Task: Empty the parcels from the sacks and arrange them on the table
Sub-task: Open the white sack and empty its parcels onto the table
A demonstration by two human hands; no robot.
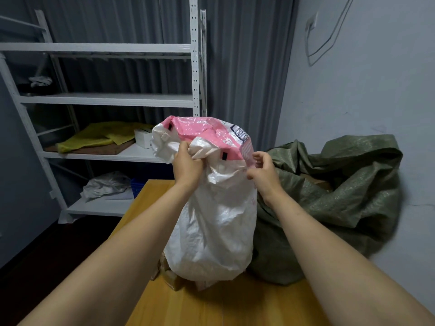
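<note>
Your left hand (pixel 187 161) grips bunched fabric atop the white sack (pixel 211 220); your right hand (pixel 263 170) pinches its pink edge. Sack stands on the wooden table (pixel 211 307), brown parcels (pixel 168 275) visible beneath, green sack (pixel 341 196) touching its right side.

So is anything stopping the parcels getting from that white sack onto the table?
Nothing visible. The left hand and right hand grip the white sack up top; brown parcels poke out underneath onto the table. The green sack sits beside it.
</note>
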